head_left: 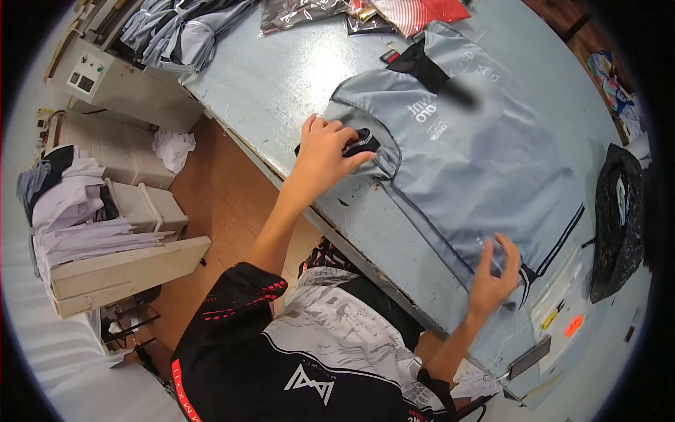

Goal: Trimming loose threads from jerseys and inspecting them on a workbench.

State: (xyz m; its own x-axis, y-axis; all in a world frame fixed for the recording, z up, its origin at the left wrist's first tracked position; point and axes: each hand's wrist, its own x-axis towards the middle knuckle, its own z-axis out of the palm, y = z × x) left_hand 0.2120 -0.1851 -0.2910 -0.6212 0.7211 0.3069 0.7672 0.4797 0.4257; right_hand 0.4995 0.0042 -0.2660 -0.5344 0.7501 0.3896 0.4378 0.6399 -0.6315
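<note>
A grey-blue shirt [478, 169] with a black collar and white print lies spread on the table, its collar toward the far side. My left hand [325, 153] is curled over the end of its near-left sleeve, fingers bent on the black cuff [362, 143]; the thumb points right. My right hand [494, 280] is over the shirt's lower edge, thumb and fingers apart with nothing between them. Whether its fingertips touch the fabric I cannot tell. A black-and-white striped trim [560, 241] runs along the hem to the right of that hand.
The pale blue table [281, 77] has a worn near edge. Folded grey garments [184, 35] and plastic-wrapped packages [302, 15] sit at the back. On the right are a black plastic bag [617, 221] and an orange tag [574, 325]. White cloths [74, 204] are stacked at left.
</note>
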